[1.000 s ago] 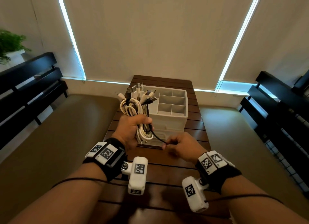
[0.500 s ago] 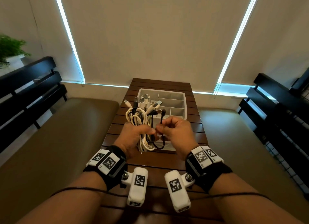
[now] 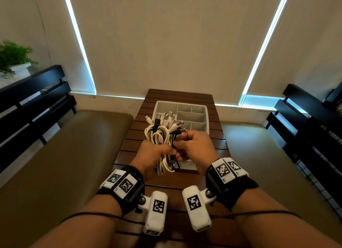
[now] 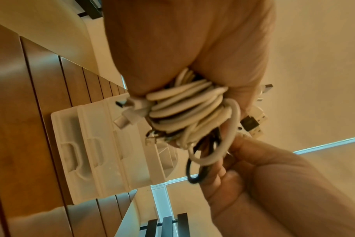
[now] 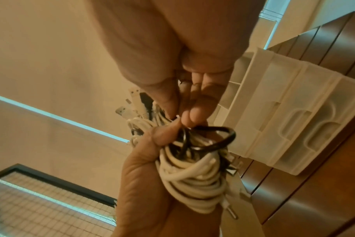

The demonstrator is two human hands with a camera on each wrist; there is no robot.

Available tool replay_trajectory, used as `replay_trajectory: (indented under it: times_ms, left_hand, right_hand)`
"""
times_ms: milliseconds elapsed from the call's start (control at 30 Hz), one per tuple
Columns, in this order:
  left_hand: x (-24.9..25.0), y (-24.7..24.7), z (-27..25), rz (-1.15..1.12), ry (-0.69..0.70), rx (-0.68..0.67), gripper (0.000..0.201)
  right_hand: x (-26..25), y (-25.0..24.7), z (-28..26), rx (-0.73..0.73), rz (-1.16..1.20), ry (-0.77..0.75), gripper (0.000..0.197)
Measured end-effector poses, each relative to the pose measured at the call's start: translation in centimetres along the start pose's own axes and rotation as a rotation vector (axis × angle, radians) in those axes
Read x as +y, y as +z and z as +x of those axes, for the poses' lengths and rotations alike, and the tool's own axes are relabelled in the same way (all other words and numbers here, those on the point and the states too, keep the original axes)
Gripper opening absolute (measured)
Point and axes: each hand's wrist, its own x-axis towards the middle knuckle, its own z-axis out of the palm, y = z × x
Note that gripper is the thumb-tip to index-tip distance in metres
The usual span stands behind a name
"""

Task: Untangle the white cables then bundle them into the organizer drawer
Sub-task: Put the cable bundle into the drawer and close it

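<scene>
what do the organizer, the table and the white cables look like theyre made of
Organizer: likely plastic, matte, with milky translucent drawer fronts and moulded handles.
Table: looks like dark brown wood slats with a slight sheen; could be a veneer.
White cables: smooth rubbery sheath, probably plastic, with metal plug tips.

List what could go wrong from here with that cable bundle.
1. The left hand grips the whole cable bundle in one fist; loops hanging below may slip out.
2. The right hand pinches the black cable, which runs among the white ones; pulling may tighten the tangle.
3. Plugs sticking up may snag on the organizer.
</scene>
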Motion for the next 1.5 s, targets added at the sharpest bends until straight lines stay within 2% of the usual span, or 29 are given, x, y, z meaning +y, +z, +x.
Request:
replay_trajectory:
  times_ms: [100, 200, 267, 300, 367, 433, 500, 567, 667, 800, 867, 933, 967, 1033, 1133, 1167, 1267, 1333, 1400, 1500]
  left_hand:
    - [0.0, 0.2, 0.0, 0.006, -0.001, -0.026, 0.028]
    - [0.0, 0.3, -0.3, 0.001, -0.021, -0.066, 0.026]
    - [0.2, 0.6, -0.4, -0.020, 0.001, -0.021, 0.022]
    - [0.2, 0.8, -0.2, -0.039, 0.015, 0.017, 0.021]
    - [0.3, 1.1, 0.2, -0.064, 0.041, 0.098, 0.021]
    - [0.3, 1.5, 0.4, -0.065, 0.059, 0.134, 0.024]
    - [0.2, 1.9, 0.5, -0.053, 0.066, 0.131, 0.016]
    - [0.1, 2.1, 0.2, -0.084, 0.044, 0.093, 0.003]
    - [0.0, 2.1, 0.1, -0.114, 0.027, 0.052, 0.007]
    - [-0.1, 2.1, 0.2, -0.114, 0.051, 0.077, 0.006]
    - [-0.2, 1.7, 0.4, -0.037, 0.108, 0.127, 0.013]
    - [-0.3, 1.4, 0.7, 0.027, 0.122, 0.182, 0.030]
    - [-0.4, 1.5, 0.8, 0.030, 0.125, 0.210, 0.032]
    - [-0.4, 2.2, 0.6, 0.018, 0.138, 0.250, 0.024]
    - [-0.3, 2.8, 0.2, -0.022, 0.133, 0.259, 0.018]
    - [-0.2, 2.8, 0.1, -0.038, 0.125, 0.246, 0.017]
    - [-0.3, 2.6, 0.1, -0.061, 0.119, 0.232, 0.020]
    - [-0.5, 2.6, 0.3, -0.085, 0.100, 0.238, 0.020]
    - [-0.9, 2.4, 0.6, -0.117, 0.066, 0.247, 0.019]
    - [-1.6, 1.9, 1.2, -0.114, 0.022, 0.266, 0.019]
  right_hand:
    - [-0.1, -0.3, 0.4, 0.001, -0.070, -0.060, 0.013]
    - [0.3, -0.6, 0.7, -0.035, -0.066, -0.030, 0.014]
    - [1.0, -0.6, 0.6, -0.035, 0.021, 0.002, 0.006]
    - [1.4, -0.5, 0.4, -0.057, 0.084, 0.023, 0.012]
    - [2.6, 0.0, 0.3, -0.151, 0.160, 0.075, 0.051]
    - [3.5, 1.1, 0.1, -0.266, 0.114, 0.054, 0.088]
    - [4.5, 1.8, 0.0, -0.337, 0.148, 0.058, 0.100]
    - [4.5, 1.6, 0.2, -0.377, 0.213, 0.112, 0.101]
    - [4.2, 0.9, 0.1, -0.429, 0.180, 0.122, 0.108]
    - [3.5, 0.5, 0.2, -0.462, 0.136, 0.169, 0.098]
    - [2.4, -0.8, 0.2, -0.468, 0.015, 0.149, 0.087]
    - [1.0, -1.7, 0.2, -0.455, -0.154, 0.109, 0.080]
    - [0.4, -1.6, 0.1, -0.450, -0.246, 0.095, 0.082]
    - [0.0, -0.7, 0.0, -0.383, -0.462, 0.007, 0.086]
    - [1.6, 0.4, 0.5, -0.346, -0.419, -0.029, 0.122]
    - [2.2, 0.3, 0.7, -0.361, -0.395, -0.019, 0.123]
    - [2.9, 0.1, 0.6, -0.403, -0.271, 0.021, 0.103]
    - [3.2, 0.3, 0.5, -0.411, -0.246, 0.045, 0.101]
    - [3.4, 0.6, 0.8, -0.408, -0.294, 0.086, 0.103]
    - [3.7, 0.8, 1.4, -0.416, -0.523, 0.106, 0.110]
